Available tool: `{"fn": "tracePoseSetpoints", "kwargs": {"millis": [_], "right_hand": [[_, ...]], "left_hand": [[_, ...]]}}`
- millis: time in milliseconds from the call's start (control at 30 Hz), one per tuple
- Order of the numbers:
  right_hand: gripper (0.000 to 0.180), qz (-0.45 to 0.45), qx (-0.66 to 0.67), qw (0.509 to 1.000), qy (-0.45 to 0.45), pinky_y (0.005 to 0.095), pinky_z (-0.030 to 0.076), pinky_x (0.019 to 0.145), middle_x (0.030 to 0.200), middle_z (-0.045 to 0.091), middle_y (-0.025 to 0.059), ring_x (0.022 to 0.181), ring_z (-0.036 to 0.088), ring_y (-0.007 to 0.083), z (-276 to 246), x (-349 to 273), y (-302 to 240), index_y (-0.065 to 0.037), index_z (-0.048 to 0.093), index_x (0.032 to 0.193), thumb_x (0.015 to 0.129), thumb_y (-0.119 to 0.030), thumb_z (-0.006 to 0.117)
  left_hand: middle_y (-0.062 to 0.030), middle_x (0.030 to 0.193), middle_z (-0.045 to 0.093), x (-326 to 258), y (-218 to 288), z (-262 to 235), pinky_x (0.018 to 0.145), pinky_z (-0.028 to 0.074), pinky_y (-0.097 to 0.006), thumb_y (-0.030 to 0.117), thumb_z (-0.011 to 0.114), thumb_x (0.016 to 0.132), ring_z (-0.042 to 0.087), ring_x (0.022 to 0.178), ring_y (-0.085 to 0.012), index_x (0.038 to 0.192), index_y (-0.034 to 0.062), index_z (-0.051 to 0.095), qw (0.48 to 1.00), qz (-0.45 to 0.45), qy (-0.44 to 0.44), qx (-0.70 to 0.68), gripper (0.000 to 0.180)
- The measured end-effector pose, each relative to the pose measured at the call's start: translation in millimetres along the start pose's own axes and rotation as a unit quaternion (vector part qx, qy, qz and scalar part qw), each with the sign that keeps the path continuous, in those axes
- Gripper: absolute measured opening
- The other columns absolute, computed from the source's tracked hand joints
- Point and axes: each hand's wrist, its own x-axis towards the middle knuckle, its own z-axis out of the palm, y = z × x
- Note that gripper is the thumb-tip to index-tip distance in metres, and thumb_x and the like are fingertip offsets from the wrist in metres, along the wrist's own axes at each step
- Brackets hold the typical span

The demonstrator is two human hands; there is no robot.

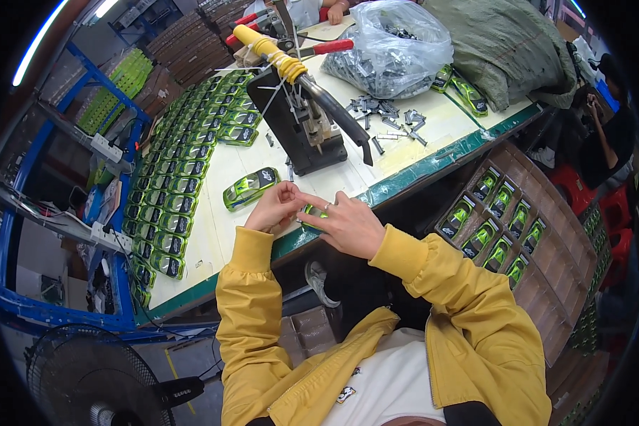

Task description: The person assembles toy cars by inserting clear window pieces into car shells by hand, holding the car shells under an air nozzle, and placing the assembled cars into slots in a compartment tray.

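Note:
My right hand (353, 226) is closed around a green toy car body (314, 212) at the table's front edge; the fingers cover most of it. Close against it, my left hand (274, 207) is closed in a pinch, its fingertips meeting the right hand's fingers. Whatever the left fingertips hold is too small and hidden to make out. Just beyond my left hand, another green toy car body (251, 189) with a black patch lies on the table. A black hand press (305, 145) with a yellow-wrapped lever (270, 53) stands behind both hands.
Rows of green car bodies (174, 184) fill the table's left side. Small grey parts (376, 110) lie loose right of the press, below a clear plastic bag (397, 57) of more. A brown compartment tray (547, 270) with several cars sits at right; a black fan (96, 376) stands lower left.

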Motion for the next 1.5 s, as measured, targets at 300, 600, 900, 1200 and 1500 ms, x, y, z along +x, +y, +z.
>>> {"fn": "tracePoseSetpoints", "kwargs": {"millis": [300,600,900,1200,1500], "right_hand": [[0.043,0.015,-0.013,1.0,-0.01,0.0303,0.044,0.056,0.118,0.04,-0.0016,0.069,0.047,0.023,2.2,-0.9,-4.2,-0.019,0.05,0.105,0.065,-0.018,0.064],[0.042,0.014,-0.007,1.0,-0.02,0.0307,0.045,0.057,0.114,0.041,-0.0022,0.069,0.047,0.023,-2.8,0.0,-4.5,-0.017,0.051,0.105,0.065,-0.018,0.064],[0.042,0.013,-0.021,0.999,-0.024,0.0312,0.045,0.057,0.11,0.046,-0.0056,0.071,0.047,0.0229,0.3,3.2,-3.9,-0.018,0.051,0.106,0.066,-0.019,0.063],[0.042,0.104,0.126,0.986,-0.019,0.0323,0.045,0.064,0.113,0.047,-0.0066,0.074,0.049,0.0225,-14.6,-0.7,-4.9,-0.019,0.05,0.11,0.069,-0.019,0.061],[0.042,0.353,0.813,0.438,0.15,0.0349,0.05,0.066,0.095,0.052,0.0111,0.077,0.056,0.0205,-42.2,-47.9,15.4,-0.008,0.034,0.124,0.085,-0.02,0.044]], "left_hand": [[0.0029,0.054,0.044,24.2,3.5,-20.2,0.034,0.027,-0.018,0.003,0.056,0.071,0.042,0.044,-0.0041,0.07,0.0104,0.037,0.99,-0.044,-0.122,0.05,0.021],[0.0028,0.051,0.04,34.1,12.7,-18.9,0.033,0.023,-0.017,0.009,0.057,0.076,0.037,0.038,-0.0049,0.069,0.0091,0.036,0.966,-0.092,-0.23,0.075,0.022],[0.0044,0.055,0.036,32.0,5.0,-31.2,0.035,0.019,-0.017,0.009,0.055,0.079,0.03,0.042,-0.0029,0.083,0.0058,0.042,0.979,-0.079,-0.186,0.002,0.014],[0.0002,0.073,0.042,29.0,-4.3,-34.6,0.037,0.02,-0.015,0.012,0.048,0.083,0.031,0.049,-0.0029,0.099,0.0069,0.043,0.985,-0.003,-0.085,-0.151,0.017],[0.0001,0.073,0.042,28.4,-2.6,-33.7,0.038,0.021,-0.015,0.013,0.048,0.084,0.032,0.051,-0.0036,0.098,0.0068,0.043,0.984,-0.002,-0.078,-0.16,0.017]]}}
